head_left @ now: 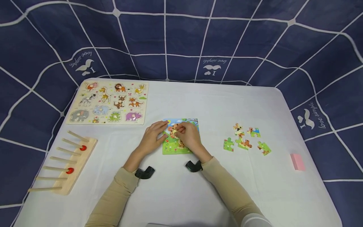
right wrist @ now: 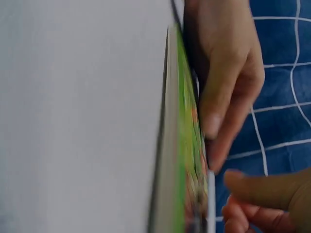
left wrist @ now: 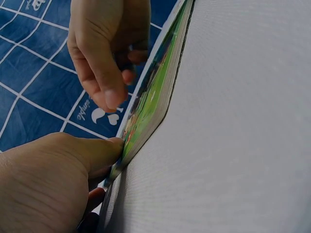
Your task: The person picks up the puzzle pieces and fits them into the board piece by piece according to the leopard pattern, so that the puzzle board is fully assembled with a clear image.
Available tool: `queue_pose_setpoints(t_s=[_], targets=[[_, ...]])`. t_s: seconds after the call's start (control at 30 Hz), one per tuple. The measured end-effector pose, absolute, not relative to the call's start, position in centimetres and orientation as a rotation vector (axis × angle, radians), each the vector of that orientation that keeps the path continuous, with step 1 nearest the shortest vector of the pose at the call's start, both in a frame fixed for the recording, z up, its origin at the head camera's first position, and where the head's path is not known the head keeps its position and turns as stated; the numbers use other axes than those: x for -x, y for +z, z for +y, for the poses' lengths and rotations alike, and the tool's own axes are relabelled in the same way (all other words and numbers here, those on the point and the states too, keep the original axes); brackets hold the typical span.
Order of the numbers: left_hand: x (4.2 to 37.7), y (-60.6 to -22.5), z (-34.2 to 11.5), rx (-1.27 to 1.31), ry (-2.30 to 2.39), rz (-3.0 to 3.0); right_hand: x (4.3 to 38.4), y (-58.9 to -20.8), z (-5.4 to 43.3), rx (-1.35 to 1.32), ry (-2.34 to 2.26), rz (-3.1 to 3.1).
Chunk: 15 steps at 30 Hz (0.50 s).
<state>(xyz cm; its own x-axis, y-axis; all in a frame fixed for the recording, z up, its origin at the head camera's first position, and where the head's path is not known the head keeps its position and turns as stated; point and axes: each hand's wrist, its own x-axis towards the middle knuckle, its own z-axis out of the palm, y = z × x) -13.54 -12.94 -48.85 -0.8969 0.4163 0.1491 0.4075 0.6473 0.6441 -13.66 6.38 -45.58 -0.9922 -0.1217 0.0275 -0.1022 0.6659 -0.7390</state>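
- Nearest the camera: two tan sleeves (head_left: 110, 198), smooth fabric, reaching in over the lower edge of the white counter (head_left: 175, 195).
- Far left: peg rack (head_left: 79, 164), pale wood, seven slim round pegs on a flat bar, set aslant; two glossy red beads (head_left: 83, 148) at peg bases.
- Behind the rack, near the counter's back edge: flat pale animal board (head_left: 144, 104), corners rounded, animal-shaped inserts.
- Left hand (head_left: 151, 137): fingers and thumb apart, resting at the puzzle's left edge; grip not clamped.
- Puzzle (head_left: 167, 148): mid-counter, flat, square, thick-edged, green border, spotted animal printed on it; its lower edge is exposed.
- Right hand (head_left: 189, 135): over the puzzle's right part, fingers bent, thumb and forefinger close; cannot tell whether this grip pinches a piece.
- Right of it, across bare counter: loose pieces (head_left: 228, 145), flat, printed, tabbed, grouped; some touch.
- Far right: pink block (head_left: 297, 162), straight-edged, well apart from the pieces, near the counter's right edge.
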Motion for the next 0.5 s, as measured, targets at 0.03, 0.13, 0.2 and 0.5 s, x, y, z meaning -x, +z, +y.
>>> queue_pose_setpoints(t_s=[0.03,0.13,0.2,0.5], targets=[[13.5,-48.9,-13.0,-0.707,1.105,2.84,13.7,-45.4,6.6,0.206,-1.276,2.847],[13.5,-49.0,-13.1,-0.693,1.104,2.839,13.9,-45.0,7.7,0.265,-1.306,2.861],[13.5,-49.0,-13.1,-0.686,1.105,2.837,14.0,-44.8,8.7,0.299,-1.311,2.863],[13.6,-49.1,-12.9,-0.685,1.124,2.826,13.6,-44.8,15.4,0.149,-1.28,2.889]])
